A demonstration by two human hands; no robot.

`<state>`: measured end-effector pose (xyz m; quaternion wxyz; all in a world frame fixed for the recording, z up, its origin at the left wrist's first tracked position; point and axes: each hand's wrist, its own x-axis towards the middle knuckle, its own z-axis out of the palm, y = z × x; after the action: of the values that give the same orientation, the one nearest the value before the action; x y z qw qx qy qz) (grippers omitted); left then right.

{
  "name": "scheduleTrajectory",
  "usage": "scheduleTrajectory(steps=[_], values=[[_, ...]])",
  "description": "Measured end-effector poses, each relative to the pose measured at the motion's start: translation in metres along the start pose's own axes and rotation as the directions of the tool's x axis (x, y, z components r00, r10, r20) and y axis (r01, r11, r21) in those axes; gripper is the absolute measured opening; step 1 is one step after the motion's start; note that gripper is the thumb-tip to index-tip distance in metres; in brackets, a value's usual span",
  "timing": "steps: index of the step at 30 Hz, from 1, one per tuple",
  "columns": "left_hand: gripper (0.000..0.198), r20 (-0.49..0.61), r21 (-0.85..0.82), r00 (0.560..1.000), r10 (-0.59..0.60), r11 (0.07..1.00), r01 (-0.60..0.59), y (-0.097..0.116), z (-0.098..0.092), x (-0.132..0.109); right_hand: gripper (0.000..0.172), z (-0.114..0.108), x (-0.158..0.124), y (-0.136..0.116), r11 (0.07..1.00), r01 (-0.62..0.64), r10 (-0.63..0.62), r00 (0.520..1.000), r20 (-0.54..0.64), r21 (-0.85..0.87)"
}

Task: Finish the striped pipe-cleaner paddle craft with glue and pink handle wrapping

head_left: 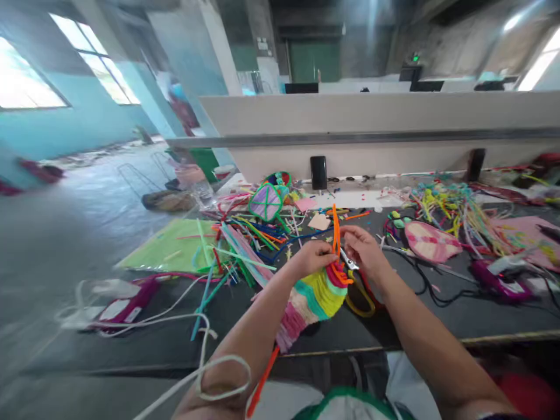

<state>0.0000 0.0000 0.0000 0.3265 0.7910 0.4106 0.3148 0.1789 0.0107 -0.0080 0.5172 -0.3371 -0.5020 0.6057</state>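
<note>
A striped piece wound in yellow, teal, cream and pink fuzzy strands (321, 294) hangs below my hands, with orange pipe cleaners (336, 227) sticking up from its top end. My left hand (315, 256) pinches the orange pipe cleaners where they meet the striped piece. At the right, my right hand (362, 248) has its fingers curled together against the upright orange strands. Scissors (361, 298) with yellowish handles lie just under my right hand, blades pointing up and left. Another orange strand (262, 382) trails from the lower end of the piece.
Loose pipe cleaners (245, 233) are heaped on the dark table left of my hands. Beyond stand a purple-and-green woven piece (265, 202) and a black phone (319, 172). A pink woven oval (431, 240), tangled strands, white cables and purple power strips (501, 280) lie around.
</note>
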Motion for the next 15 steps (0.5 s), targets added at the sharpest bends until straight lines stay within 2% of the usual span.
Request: scheduleTrajectory(steps=[4, 7, 10, 13, 15], values=[[0.022, -0.022, 0.085, 0.999, -0.043, 0.995, 0.044, -0.003, -0.001, -0.001, 0.024, 0.004, -0.004, 0.017, 0.997, -0.051, 0.055, 0.996, 0.069, -0.057], [0.024, -0.084, 0.138, 0.996, -0.032, 0.990, 0.043, -0.008, 0.003, -0.002, 0.026, 0.006, -0.004, 0.025, 0.996, -0.082, 0.082, 0.996, 0.015, -0.044], [0.027, -0.158, 0.230, 0.986, 0.060, 0.973, -0.022, -0.013, 0.008, -0.003, 0.026, 0.008, 0.001, 0.031, 0.995, -0.101, 0.100, 0.994, -0.050, -0.023], [0.023, -0.136, 0.393, 0.974, 0.182, 0.912, -0.115, -0.015, 0.011, -0.003, 0.024, 0.009, 0.006, 0.034, 0.995, -0.087, 0.082, 0.993, -0.085, -0.057], [0.020, -0.109, 0.474, 0.972, 0.208, 0.870, -0.133, -0.016, 0.012, -0.002, 0.021, 0.009, 0.007, 0.035, 0.993, -0.068, 0.059, 0.994, -0.094, -0.097]])
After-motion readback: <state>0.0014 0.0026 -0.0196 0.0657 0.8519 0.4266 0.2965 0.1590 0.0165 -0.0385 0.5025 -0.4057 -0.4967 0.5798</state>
